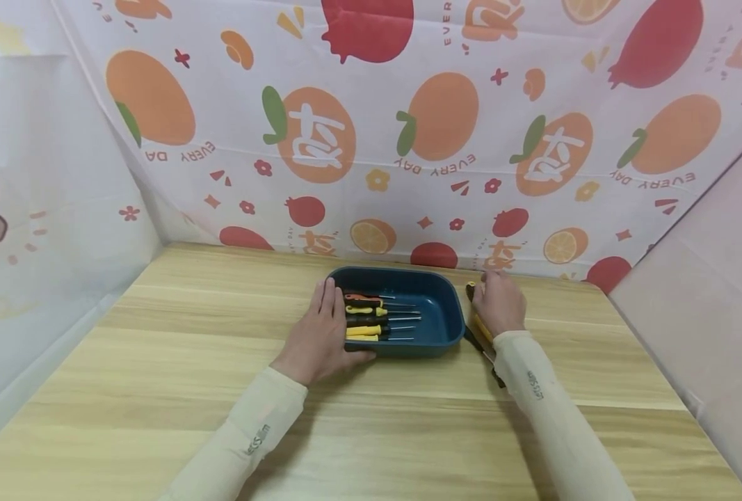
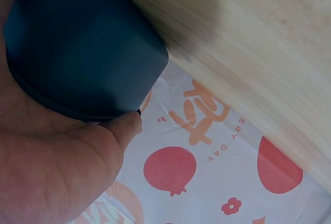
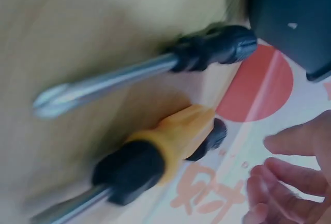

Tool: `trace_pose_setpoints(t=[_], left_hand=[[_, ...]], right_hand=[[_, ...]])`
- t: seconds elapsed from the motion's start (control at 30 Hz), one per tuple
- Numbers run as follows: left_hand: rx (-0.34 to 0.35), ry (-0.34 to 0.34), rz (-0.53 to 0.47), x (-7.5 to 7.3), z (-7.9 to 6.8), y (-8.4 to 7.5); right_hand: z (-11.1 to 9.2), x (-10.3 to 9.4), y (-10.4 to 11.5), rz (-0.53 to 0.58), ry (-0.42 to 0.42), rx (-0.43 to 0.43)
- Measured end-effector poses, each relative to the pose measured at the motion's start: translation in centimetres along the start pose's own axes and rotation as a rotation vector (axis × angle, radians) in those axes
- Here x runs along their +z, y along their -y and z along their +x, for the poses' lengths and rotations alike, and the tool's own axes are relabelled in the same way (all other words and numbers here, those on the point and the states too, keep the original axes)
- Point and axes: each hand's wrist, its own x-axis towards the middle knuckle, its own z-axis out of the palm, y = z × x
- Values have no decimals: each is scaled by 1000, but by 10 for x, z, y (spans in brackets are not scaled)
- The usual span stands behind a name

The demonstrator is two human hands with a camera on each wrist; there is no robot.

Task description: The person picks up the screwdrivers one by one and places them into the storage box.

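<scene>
A dark blue rectangular box sits near the table's back edge. My left hand holds its left end, fingers along the left side and thumb at the front; in the left wrist view a fingertip hooks at the rim of the box. Inside lie several screwdrivers with yellow, black and red handles to the left, shafts to the right. Right of the box, a black-handled screwdriver and a yellow-and-black screwdriver lie on the table. My right hand hovers by their handle ends, thumb and fingers apart, holding nothing.
The wooden table meets a fruit-printed cloth close behind the box. A pale cloth hangs on the left and a plain pale wall rises on the right. Inside the box, its right part shows bare floor.
</scene>
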Motion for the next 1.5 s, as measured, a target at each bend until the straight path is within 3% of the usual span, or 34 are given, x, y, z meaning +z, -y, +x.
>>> trace_pose_setpoints(t=[0.27, 0.43, 0.7, 0.93, 1.1, 1.5], left_hand=[[-9, 9, -9, 0, 0, 1], [-11, 3, -15, -1, 0, 2], [-6, 8, -7, 1, 2, 1], [-11, 9, -24, 1, 1, 1], [-10, 9, -22, 0, 1, 0], [-8, 0, -19, -2, 0, -1]], right_hand=[[-1, 3, -23, 1, 184, 114], [0, 4, -30, 29, 269, 138], [-1, 4, -31, 71, 377, 127], [-1, 5, -32, 81, 409, 82], [0, 5, -31, 68, 383, 44], [-4, -11, -10, 6, 114, -95]])
